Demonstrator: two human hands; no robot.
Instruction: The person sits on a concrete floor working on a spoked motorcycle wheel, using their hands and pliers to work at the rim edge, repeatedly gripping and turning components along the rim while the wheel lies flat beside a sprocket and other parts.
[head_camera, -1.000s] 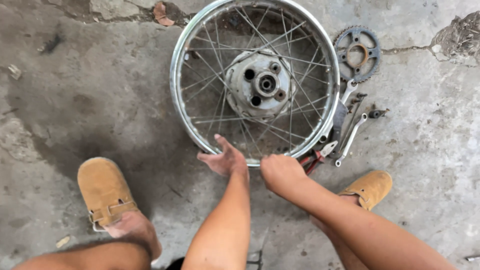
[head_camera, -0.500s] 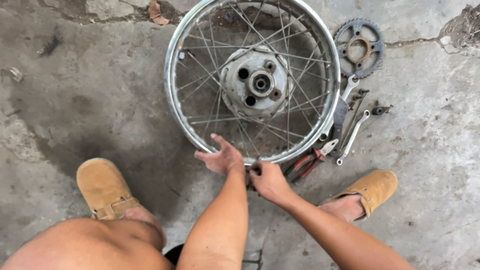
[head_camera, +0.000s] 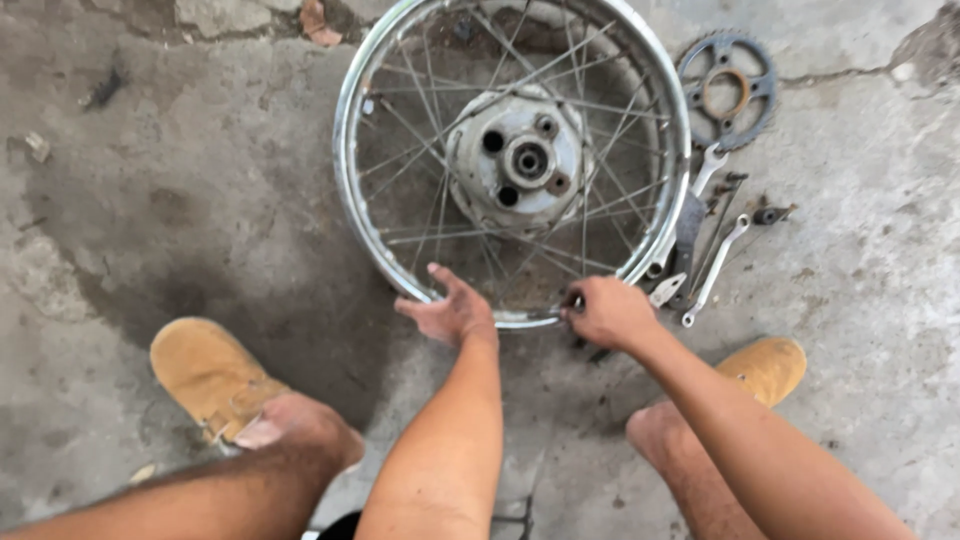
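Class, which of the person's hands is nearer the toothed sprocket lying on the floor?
Right. The right hand grips the wheel rim below the sprocket; the left hand lies farther left.

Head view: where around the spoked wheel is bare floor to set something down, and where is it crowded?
Bare concrete floor lies left of the chrome spoked wheel, above the tan shoe. Crowded on the right: wrenches and a black sprocket lie beside the rim. Both hands occupy the near rim.
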